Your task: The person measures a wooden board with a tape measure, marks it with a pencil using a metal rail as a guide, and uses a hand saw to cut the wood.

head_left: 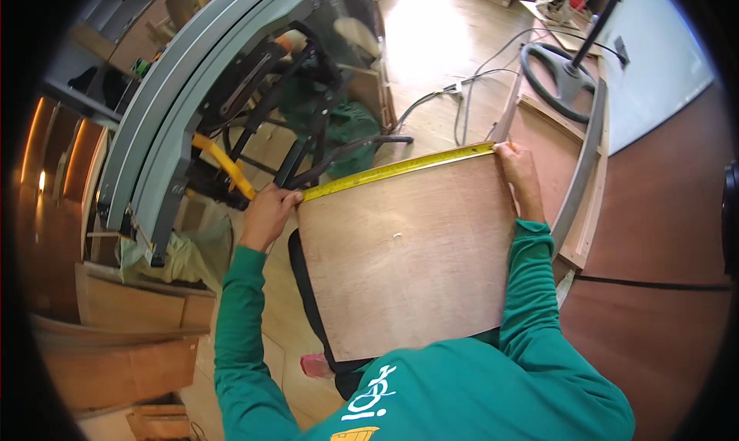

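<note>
where the far edge of the plywood board runs, a yellow measuring tape lies along it, stretched between the person's two hands. the left hand is at the board's far left corner, its thumb and fingers closed on that end of the tape; the fingers beneath are hidden. the right hand is at the board's far right corner, fingertips bent over the other end of the tape and pinching it against the edge, though how firmly i cannot tell.

so the tape sits between the two sets of fingers, touching both. its long axis follows the board's far edge, slanting a little: the left end is nearer the person, the right end points farther away.

the board's near edge meets the green shirt. beyond the board and to its left stands a grey-green machine, with a yellow bar just left of the board's far left corner. beyond the board's far right corner is a grey wheel.
</note>
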The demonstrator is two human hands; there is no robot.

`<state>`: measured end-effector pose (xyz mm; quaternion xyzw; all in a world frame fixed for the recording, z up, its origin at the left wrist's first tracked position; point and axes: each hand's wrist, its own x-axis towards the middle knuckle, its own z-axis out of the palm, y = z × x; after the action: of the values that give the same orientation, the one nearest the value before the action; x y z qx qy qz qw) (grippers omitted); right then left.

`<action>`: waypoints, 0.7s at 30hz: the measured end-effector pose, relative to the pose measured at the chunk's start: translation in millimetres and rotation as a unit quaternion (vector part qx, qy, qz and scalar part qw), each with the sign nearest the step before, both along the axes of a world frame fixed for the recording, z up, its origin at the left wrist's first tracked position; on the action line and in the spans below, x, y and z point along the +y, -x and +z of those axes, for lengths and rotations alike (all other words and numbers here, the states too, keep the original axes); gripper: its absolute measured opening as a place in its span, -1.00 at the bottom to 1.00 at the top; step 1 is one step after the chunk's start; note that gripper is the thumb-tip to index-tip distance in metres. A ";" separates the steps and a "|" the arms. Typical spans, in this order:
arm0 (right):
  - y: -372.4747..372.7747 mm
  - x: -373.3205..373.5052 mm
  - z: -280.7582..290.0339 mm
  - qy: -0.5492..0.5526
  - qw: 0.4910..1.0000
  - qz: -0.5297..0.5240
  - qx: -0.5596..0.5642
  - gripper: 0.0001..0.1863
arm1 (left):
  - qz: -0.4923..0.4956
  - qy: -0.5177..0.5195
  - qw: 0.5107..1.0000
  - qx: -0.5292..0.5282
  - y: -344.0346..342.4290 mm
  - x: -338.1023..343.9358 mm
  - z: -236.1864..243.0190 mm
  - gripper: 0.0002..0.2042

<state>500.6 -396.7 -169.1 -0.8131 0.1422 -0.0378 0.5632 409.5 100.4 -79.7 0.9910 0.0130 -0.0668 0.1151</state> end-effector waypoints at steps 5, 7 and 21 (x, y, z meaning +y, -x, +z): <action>-3.6 -0.9 1.9 0.092 0.996 -0.013 0.013 -0.58 | 0.010 -0.005 0.999 0.053 -4.1 -4.2 4.9 -0.59; -1.5 -2.7 0.6 0.077 0.997 -0.027 0.005 -0.58 | 0.010 -0.010 0.999 0.037 -5.6 -3.3 5.5 -0.60; 24.5 83.7 97.2 0.036 0.987 0.098 -0.126 -0.48 | 0.040 0.020 0.997 0.056 -3.4 1.6 -1.2 -0.63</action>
<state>476.1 -312.9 -72.0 -0.8314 -0.0112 -0.0895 0.5483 412.9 102.0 -80.9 0.9820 0.0579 -0.1174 0.1362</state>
